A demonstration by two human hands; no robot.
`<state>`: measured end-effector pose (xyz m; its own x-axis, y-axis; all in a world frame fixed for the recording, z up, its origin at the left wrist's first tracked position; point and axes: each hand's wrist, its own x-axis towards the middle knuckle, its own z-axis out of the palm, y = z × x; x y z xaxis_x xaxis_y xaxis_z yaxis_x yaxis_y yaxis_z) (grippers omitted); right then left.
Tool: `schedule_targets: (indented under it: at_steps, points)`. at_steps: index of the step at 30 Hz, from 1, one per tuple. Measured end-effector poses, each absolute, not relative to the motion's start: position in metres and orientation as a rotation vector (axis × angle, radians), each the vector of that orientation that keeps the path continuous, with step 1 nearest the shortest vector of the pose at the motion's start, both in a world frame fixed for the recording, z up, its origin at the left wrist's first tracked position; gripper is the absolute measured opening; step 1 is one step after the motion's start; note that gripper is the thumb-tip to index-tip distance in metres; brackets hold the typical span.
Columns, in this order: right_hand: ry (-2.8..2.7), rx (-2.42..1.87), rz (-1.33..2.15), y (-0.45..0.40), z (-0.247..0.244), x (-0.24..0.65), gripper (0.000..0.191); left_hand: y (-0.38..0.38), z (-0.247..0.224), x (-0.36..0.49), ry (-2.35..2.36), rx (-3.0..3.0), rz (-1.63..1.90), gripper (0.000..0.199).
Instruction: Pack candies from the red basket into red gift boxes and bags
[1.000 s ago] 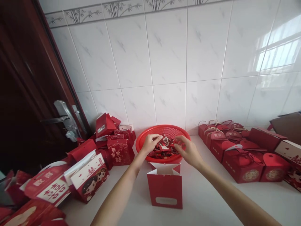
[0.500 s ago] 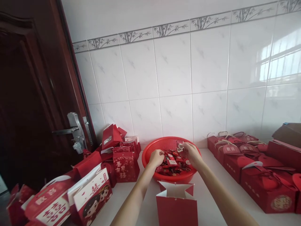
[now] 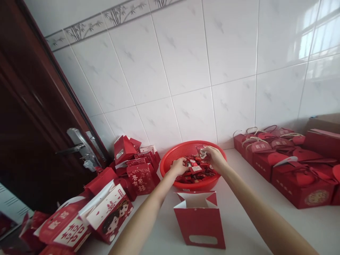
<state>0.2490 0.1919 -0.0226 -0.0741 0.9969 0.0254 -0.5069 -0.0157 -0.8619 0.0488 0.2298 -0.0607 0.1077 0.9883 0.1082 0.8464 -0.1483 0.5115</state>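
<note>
A red plastic basket (image 3: 170, 156) holds a heap of small red wrapped packets (image 3: 197, 169), which look like sweets. My right hand (image 3: 215, 158), at the basket's right side, pinches a small red packet (image 3: 203, 153) with a pale printed figure on it. Over the left part of the heap, my left hand (image 3: 179, 166) has its fingers bent together at the packets; whatever is between them is hidden. In front of the basket, between my forearms, an open red paper gift box (image 3: 199, 223) stands upright with a pale window low on its front.
Red and white gift boxes (image 3: 113, 212) crowd the left of the white table (image 3: 159, 233). Rows of red boxes with cord or ribbon handles (image 3: 294, 177) stand on the right. A tiled wall (image 3: 191, 113) rises behind, and a dark door (image 3: 34, 117) is at the left.
The view has tilted down and rolled, so more of the front box shows. Both hands stay at the basket, the right one still pinching its packet.
</note>
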Motion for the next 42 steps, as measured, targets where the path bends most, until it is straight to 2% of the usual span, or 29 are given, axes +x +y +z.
schedule_targets:
  at_steps: [3, 6, 12, 17, 22, 29, 34, 42]
  points:
    - [-0.87, -0.773, 1.442, 0.191, -0.023, 0.249, 0.007, 0.231, -0.057, 0.05, 1.81, 1.999, 0.677, 0.046]
    - [-0.862, -0.797, 1.418, 0.19, -0.023, 0.248, 0.008, 0.229, -0.052, 0.054, 1.786, 1.941, 0.738, 0.048]
    - [-0.854, -0.852, 1.408, 0.193, -0.023, 0.248, 0.008, 0.229, -0.046, 0.06, 1.712, 1.802, 0.862, 0.031]
    - [-0.869, -0.864, 1.422, 0.194, -0.024, 0.25, 0.004, 0.235, -0.046, 0.054, 1.726, 1.653, 0.946, 0.028]
    - [-0.885, -0.872, 1.417, 0.194, -0.024, 0.25, 0.005, 0.233, -0.047, 0.054, 1.673, 1.597, 0.975, 0.014]
    - [-0.892, -0.877, 1.388, 0.19, -0.022, 0.25, 0.009, 0.218, -0.034, 0.059, 1.457, 1.554, 1.27, 0.041]
    - [-0.901, -0.868, 1.385, 0.188, -0.022, 0.251, 0.01, 0.208, -0.029, 0.06, 1.236, 1.424, 1.559, 0.033]
    - [-0.957, -0.865, 1.394, 0.188, -0.024, 0.251, 0.016, 0.2, -0.029, 0.06, 1.137, 1.455, 1.584, 0.032]
